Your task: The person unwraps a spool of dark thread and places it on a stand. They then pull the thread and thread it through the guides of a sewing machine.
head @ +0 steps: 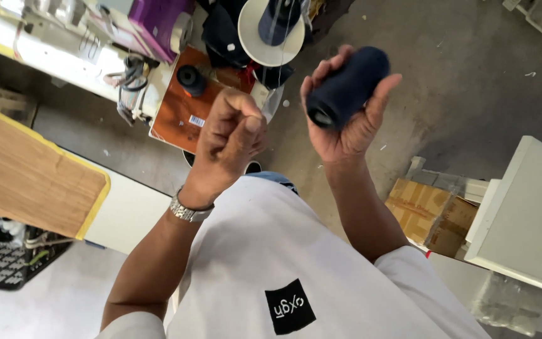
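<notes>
Holding a dark navy thread cone (348,86) up in the right hand (345,119), the person has fingers and thumb curled round its body, the hollow end facing the camera; that grip is pressed firmly on the cone, well above the concrete floor (472,94). The left hand (230,141), with a metal wristwatch (189,210) below it, is bunched with fingertips pinched together just left of the cone. Whether a thread end sits in that pinch cannot be told; no strand shows clearly between the hands.

Risks, as a judgement: a fine dark thread would be hard to see against the grey floor, so the end could slip from the pinch unnoticed. The cone is held by its yarn, not its core, so a sharp tug could slide loops off or roll it out of the palm onto the dusty floor. Farther off, another dark spool (191,78) on an orange board (186,107) and a cone on a white disc stand (270,34) crowd the far surface (51,59), where a loose strand might snag.
</notes>
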